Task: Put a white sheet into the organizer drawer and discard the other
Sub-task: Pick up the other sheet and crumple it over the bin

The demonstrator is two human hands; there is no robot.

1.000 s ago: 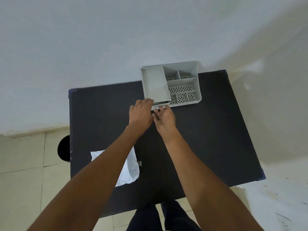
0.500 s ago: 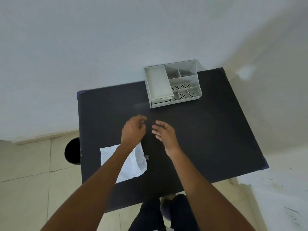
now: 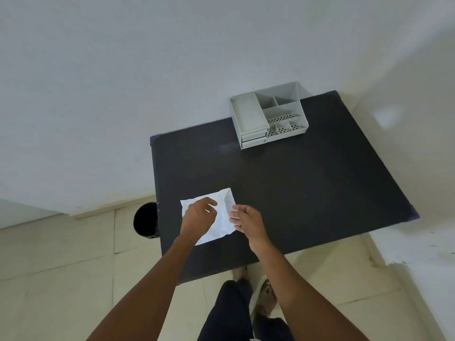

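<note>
The left hand (image 3: pixel 198 219) is curling loosely over the white sheet (image 3: pixel 222 212), the right hand (image 3: pixel 247 221) is spreading at its edge, likely to lift it for discarding, well short of the organizer (image 3: pixel 268 114).

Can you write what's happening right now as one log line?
left hand: on white sheet | right hand: at sheet edge | organizer: drawers shut | bin: beside table

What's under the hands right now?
A white sheet lies flat on the black table. The left hand covers its left part, and the right hand reaches its right edge. Whether a second sheet lies beneath cannot be seen.
</note>
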